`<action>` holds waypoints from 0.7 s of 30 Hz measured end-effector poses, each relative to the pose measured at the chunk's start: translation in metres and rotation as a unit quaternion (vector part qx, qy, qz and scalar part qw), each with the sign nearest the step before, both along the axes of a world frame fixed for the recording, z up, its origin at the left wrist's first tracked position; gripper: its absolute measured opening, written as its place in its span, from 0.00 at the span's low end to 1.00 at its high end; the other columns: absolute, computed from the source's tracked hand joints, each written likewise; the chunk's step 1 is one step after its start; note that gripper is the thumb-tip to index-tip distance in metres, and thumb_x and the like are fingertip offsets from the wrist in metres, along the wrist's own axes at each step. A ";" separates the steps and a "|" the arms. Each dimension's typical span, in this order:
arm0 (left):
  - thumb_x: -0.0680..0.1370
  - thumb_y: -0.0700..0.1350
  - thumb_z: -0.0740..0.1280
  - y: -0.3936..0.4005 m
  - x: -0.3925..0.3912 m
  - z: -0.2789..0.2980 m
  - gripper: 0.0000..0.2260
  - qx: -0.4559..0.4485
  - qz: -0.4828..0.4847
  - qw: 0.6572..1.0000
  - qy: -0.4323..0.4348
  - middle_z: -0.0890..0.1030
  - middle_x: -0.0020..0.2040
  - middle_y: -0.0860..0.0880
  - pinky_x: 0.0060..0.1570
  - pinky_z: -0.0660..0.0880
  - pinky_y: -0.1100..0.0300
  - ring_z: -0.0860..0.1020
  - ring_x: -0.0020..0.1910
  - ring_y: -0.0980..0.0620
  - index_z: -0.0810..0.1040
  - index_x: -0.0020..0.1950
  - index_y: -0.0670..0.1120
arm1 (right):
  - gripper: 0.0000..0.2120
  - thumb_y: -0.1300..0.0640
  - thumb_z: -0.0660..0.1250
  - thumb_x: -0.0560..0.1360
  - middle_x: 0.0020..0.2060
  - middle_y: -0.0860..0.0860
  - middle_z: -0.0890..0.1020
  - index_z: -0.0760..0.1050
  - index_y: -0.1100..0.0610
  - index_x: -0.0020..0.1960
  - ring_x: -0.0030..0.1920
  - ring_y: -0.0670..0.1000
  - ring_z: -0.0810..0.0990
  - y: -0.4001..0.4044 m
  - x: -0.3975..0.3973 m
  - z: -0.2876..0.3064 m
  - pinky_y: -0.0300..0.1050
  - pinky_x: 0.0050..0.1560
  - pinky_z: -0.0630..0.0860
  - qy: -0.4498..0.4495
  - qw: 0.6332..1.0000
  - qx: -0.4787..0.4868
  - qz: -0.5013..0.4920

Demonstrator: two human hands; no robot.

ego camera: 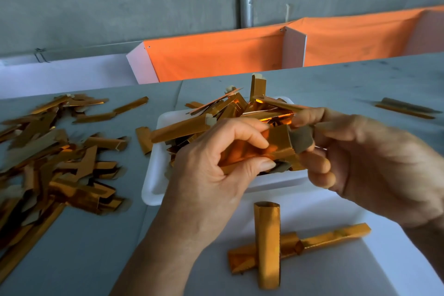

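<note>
Both hands are up over the white tray (153,190), working one gold card piece (280,145) just above the heap in it. Left hand (211,163): fingers (252,136) curled round the folded body of the piece, thumb underneath, gripping it. Right hand (365,151): thumb and fingers pinching the grey flap (300,138) at the piece's end. The piece is in the air between the two hands and does not rest on the bench (336,84).

The step looks like closing the end of a little gold sleeve by tucking the flap in. To do it well:
- the left hand holds the body square without crushing it, so the folded sides stay sharp
- bend the flap on its crease first, then slide it inside the open end
- push with the fingertip, not the nail, since the foil probably marks easily
- check the second flap lower down, which is partly hidden by the left thumb

Two finished sleeves (266,243) lie crossed on the white sheet (396,259) near the person, and this one likely goes there. A pile of flat pieces (60,151) lies on the bench to the left, well apart from the hands. A few more strips (406,108) lie far right.
</note>
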State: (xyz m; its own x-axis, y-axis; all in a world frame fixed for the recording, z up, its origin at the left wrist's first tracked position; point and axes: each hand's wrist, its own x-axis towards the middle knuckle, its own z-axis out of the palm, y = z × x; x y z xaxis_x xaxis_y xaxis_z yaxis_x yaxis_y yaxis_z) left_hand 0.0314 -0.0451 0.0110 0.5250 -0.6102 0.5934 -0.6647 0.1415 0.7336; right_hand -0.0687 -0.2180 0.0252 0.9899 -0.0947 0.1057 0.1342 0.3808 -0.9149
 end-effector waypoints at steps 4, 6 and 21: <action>0.70 0.43 0.72 0.001 0.000 0.001 0.08 0.006 0.004 1.000 -0.006 0.80 0.54 0.58 0.50 0.75 0.69 0.79 0.56 0.58 0.78 0.46 0.50 | 0.20 0.53 0.81 0.59 0.33 0.52 0.77 0.81 0.57 0.48 0.29 0.47 0.77 0.001 0.001 -0.003 0.37 0.27 0.75 -0.004 1.000 0.006 0.003; 0.70 0.43 0.72 0.001 -0.001 0.002 0.07 0.014 0.005 1.000 -0.012 0.80 0.54 0.58 0.50 0.75 0.70 0.78 0.56 0.58 0.78 0.47 0.49 | 0.20 0.53 0.82 0.58 0.31 0.52 0.76 0.81 0.56 0.46 0.29 0.46 0.76 0.002 0.001 -0.003 0.36 0.27 0.75 0.007 1.000 0.009 -0.004; 0.72 0.40 0.71 0.001 -0.001 0.002 0.12 0.053 -0.036 0.998 -0.023 0.79 0.55 0.54 0.55 0.75 0.63 0.78 0.59 0.52 0.77 0.54 0.47 | 0.19 0.54 0.84 0.52 0.27 0.49 0.72 0.77 0.54 0.36 0.23 0.45 0.71 0.006 0.003 -0.004 0.35 0.23 0.71 0.036 0.999 0.017 -0.020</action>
State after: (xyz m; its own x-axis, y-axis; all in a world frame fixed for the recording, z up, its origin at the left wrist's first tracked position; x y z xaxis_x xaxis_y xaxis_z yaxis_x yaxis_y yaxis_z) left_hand 0.0304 -0.0440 0.0129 0.4506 -0.7056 0.5469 -0.6893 0.1144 0.7154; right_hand -0.0660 -0.2115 0.0213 0.9900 -0.1372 0.0313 0.0852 0.4070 -0.9094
